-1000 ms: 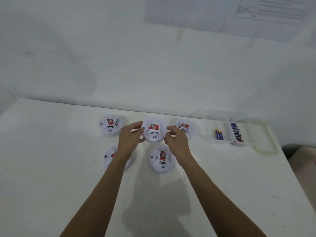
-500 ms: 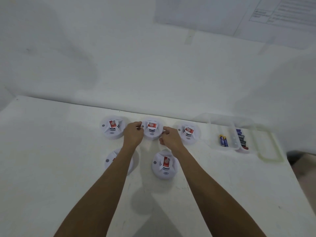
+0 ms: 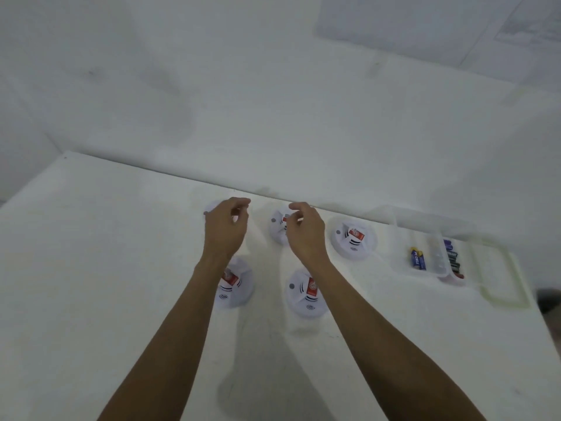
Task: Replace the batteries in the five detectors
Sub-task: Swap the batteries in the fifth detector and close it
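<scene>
5 detectors (image 3: pixel 353 240) mid-frame on white table (image 3: pixel 91 268) — 3 in back row, 2 in front. L hand (image 3: pixel 226 227) & R hand (image 3: pixel 306 230) hover over back row, fingers loosely curled, holding nothing. Batteries (image 3: pixel 417 259) in clear tray (image 3: pixel 398 227) at right — 2 compartments

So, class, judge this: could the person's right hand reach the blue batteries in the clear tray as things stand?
Probably yes. The right hand holds nothing, the clear tray is open on top with the blue batteries exposed, and only a low detector lies between.
</scene>
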Motion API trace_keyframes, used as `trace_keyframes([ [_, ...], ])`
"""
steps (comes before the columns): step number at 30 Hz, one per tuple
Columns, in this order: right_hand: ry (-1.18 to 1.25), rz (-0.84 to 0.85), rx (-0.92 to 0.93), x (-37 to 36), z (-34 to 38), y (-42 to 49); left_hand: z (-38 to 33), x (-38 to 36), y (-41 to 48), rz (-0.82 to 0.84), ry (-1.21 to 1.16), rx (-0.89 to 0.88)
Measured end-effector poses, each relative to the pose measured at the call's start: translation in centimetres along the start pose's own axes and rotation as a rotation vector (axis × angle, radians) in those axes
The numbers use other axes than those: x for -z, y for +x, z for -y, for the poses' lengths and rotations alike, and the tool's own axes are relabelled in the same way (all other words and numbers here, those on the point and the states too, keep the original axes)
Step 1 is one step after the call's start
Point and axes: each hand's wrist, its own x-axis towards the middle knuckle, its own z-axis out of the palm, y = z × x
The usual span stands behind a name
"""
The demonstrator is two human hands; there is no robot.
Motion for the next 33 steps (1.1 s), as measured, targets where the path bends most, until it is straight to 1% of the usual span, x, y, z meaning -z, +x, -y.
trace_keyframes([
  [2,0.018,0.090,0.024,-1.1,0.9,0.2,0.6,1.2,0.1,-0.138,0.028,0.021],
  [4,0.059,0.192,-0.005,-2.3,1.8,0.5,1.6,2.0,0.4,-0.217,0.081,0.110],
  [6,0.091,0.290,-0.053,-3.7,2.2,0.8,2.7,2.4,0.9,-0.166,0.138,0.229],
  [8,0.091,0.370,-0.113,-5.0,2.4,1.1,3.5,2.7,1.2,-0.038,0.147,0.339],
  [10,0.085,0.428,-0.195,-6.1,2.4,1.4,3.9,2.8,1.3,0.077,0.154,0.412],
  [13,0.127,0.501,-0.269,-6.9,2.5,1.3,3.8,2.9,1.2,0.155,0.178,0.429],
  [16,0.153,0.527,-0.259,-6.7,2.8,1.0,3.8,3.2,1.2,0.140,0.177,0.427],
  [20,0.287,0.481,-0.254,-5.6,2.8,0.7,3.5,3.6,0.8,0.051,0.125,0.419],
  [23,0.408,0.380,-0.257,-3.9,2.8,0.4,2.3,3.6,0.3,-0.002,0.014,0.411],
  [25,0.478,0.307,-0.258,-2.7,2.5,-0.1,1.0,3.4,-0.2,-0.006,-0.080,0.413],
  [27,0.543,0.234,-0.266,-1.2,2.0,-0.8,-0.6,3.3,-0.9,0.022,-0.164,0.415],
  [30,0.591,0.144,-0.232,1.8,1.3,-2.9,-3.5,2.5,-2.6,0.114,-0.248,0.393],
  [33,0.634,0.078,-0.202,5.0,0.4,-5.9,-6.8,1.4,-5.2,0.186,-0.315,0.335],
])
